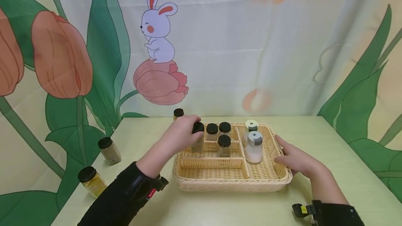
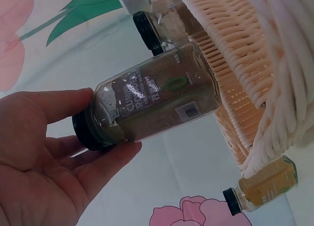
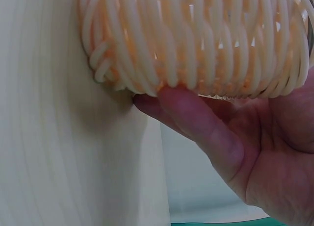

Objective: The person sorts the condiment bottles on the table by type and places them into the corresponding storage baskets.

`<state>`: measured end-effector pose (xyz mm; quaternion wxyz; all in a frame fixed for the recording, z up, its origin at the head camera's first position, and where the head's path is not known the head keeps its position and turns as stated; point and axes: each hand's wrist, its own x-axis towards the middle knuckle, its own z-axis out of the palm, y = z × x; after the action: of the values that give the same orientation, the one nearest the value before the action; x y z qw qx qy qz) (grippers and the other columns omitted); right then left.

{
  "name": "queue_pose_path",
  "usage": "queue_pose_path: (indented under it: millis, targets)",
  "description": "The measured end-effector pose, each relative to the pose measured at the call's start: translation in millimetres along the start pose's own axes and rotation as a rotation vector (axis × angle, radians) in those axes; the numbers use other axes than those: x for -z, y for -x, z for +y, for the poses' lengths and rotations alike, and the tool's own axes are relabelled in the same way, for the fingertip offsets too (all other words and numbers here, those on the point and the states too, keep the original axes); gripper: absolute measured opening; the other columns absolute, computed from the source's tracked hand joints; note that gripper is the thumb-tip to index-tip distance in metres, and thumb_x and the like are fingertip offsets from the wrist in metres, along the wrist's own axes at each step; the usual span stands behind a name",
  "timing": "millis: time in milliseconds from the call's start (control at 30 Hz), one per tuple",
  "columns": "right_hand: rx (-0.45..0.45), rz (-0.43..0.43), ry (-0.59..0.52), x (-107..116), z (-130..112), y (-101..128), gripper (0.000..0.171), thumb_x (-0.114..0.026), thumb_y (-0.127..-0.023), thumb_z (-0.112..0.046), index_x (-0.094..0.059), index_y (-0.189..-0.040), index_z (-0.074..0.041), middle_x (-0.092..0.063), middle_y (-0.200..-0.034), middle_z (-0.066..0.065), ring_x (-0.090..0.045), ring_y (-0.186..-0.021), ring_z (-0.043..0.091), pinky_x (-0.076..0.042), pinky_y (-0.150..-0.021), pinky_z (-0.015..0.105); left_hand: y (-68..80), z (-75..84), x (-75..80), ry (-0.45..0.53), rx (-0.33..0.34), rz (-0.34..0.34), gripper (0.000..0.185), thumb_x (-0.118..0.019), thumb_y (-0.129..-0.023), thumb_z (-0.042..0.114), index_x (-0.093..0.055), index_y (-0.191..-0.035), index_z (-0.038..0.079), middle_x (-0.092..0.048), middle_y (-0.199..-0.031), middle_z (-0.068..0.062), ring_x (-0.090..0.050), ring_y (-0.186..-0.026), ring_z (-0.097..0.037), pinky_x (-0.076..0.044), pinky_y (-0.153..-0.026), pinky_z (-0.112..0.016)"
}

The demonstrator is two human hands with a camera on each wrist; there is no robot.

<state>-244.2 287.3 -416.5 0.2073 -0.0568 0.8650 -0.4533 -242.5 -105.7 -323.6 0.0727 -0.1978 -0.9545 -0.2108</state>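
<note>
2 jars, a brown-filled jar [image 1: 110, 152] and a yellow-filled jar [image 1: 93, 183], stand on the table [image 1: 154, 205] well to the left of the left fingers; a small jar [image 1: 178, 113] stands just beyond them. The left hand [image 1: 176, 133] has thumb and fingers clamped around the black lid of the cumin jar [image 2: 159, 93], which hangs below the fingertips, in the left part of the basket [image 1: 232, 186]. I judge that the step in hand is placing this jar; the next move calls for settling its base, then loosening the fingers. Whether the base touches, I cannot tell. The cumin jar is clear, with brownish powder, white lettering, a green mark and a barcode. Right of these fingers are 3 black-lidded jars [image 1: 224, 145], then 2 white-lidded jars [image 1: 254, 149], nearer the right hand [image 1: 296, 158]. That hand grips the basket's side, fingers against the outer wall.
</note>
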Motion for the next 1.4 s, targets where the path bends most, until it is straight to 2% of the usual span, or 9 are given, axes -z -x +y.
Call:
queue_pose_path:
  millis: [200, 467, 833, 900, 1000, 1100, 1267, 1400]
  targets:
    - [-0.007, 0.000, -0.003, -1, 0, 0, 0.093, -0.058, -0.099, -0.010, 0.009, -0.163, -0.013, -0.017, -0.154, 0.043, -0.066, -0.074, 0.028, -0.057, -0.057, 0.047, -7.2, 1.6, -0.8, -0.043, -0.018, -0.031, 0.049, -0.072, -0.096, 0.029, -0.060, -0.137, 0.003, -0.066, -0.127, -0.013, -0.062, -0.109, -0.025, -0.056, -0.084, -0.038]
    - [-0.008, 0.008, 0.009, 1, -2, 0, 0.093, -0.060, -0.099, -0.012, 0.008, -0.163, -0.013, -0.017, -0.155, 0.043, -0.067, -0.076, 0.028, -0.058, -0.058, 0.047, -18.4, 3.0, -3.1, -0.069, -0.022, -0.095, 0.056, -0.073, -0.095, 0.031, -0.057, -0.142, 0.004, -0.061, -0.138, -0.012, -0.056, -0.129, -0.029, -0.049, -0.102, -0.043]
    - [-0.017, 0.010, -0.005, 0, -1, 1, 0.093, -0.060, -0.099, -0.012, 0.007, -0.164, -0.015, -0.021, -0.154, 0.041, -0.067, -0.074, 0.028, -0.057, -0.057, 0.046, -31.9, 9.7, -4.7, -0.080, 0.002, -0.187, 0.056, -0.073, -0.096, 0.029, -0.058, -0.141, 0.001, -0.061, -0.138, -0.015, -0.054, -0.131, -0.031, -0.046, -0.106, -0.043]
    - [-0.011, 0.007, -0.004, 0, -1, 1, 0.093, -0.060, -0.099, -0.012, 0.007, -0.164, -0.014, -0.022, -0.153, 0.041, -0.067, -0.073, 0.028, -0.057, -0.057, 0.046, -33.4, 10.6, -6.5, -0.090, -0.009, -0.199, 0.051, -0.073, -0.095, 0.028, -0.061, -0.137, 0.001, -0.064, -0.133, -0.015, -0.058, -0.125, -0.030, -0.048, -0.103, -0.041]
    - [-0.001, 0.004, -0.002, 1, -2, 3, 0.093, -0.060, -0.099, -0.011, 0.008, -0.163, -0.013, -0.021, -0.152, 0.043, -0.067, -0.074, 0.027, -0.057, -0.056, 0.046, -34.6, 12.5, -9.4, -0.084, -0.028, -0.208, 0.035, -0.075, -0.094, 0.026, -0.070, -0.120, 0.003, -0.070, -0.112, -0.010, -0.065, -0.102, -0.024, -0.053, -0.088, -0.037]
    - [-0.003, 0.008, 0.000, 1, -4, 4, 0.093, -0.060, -0.098, -0.011, 0.008, -0.163, -0.012, -0.020, -0.152, 0.044, -0.068, -0.076, 0.028, -0.057, -0.057, 0.047, -35.5, 15.0, -13.0, -0.055, -0.038, -0.219, 0.021, -0.077, -0.092, 0.024, -0.070, -0.100, 0.005, -0.066, -0.091, -0.004, -0.060, -0.080, -0.019, -0.051, -0.072, -0.033]
    - [0.001, 0.011, 0.003, 1, -4, 3, 0.093, -0.059, -0.098, -0.011, 0.007, -0.163, -0.012, -0.021, -0.152, 0.044, -0.068, -0.076, 0.028, -0.057, -0.057, 0.047, -37.3, 18.0, -18.2, -0.036, -0.028, -0.233, 0.021, -0.077, -0.093, 0.024, -0.064, -0.094, 0.007, -0.061, -0.085, -0.003, -0.055, -0.073, -0.018, -0.046, -0.064, -0.030]
    - [-0.003, 0.009, -0.006, 0, -3, 3, 0.093, -0.059, -0.098, -0.011, 0.007, -0.163, -0.013, -0.019, -0.153, 0.044, -0.069, -0.076, 0.029, -0.058, -0.057, 0.047, -37.8, 20.4, -19.0, -0.080, -0.020, -0.232, 0.023, -0.077, -0.092, 0.024, -0.062, -0.092, 0.007, -0.060, -0.083, -0.003, -0.054, -0.072, -0.018, -0.044, -0.062, -0.029]
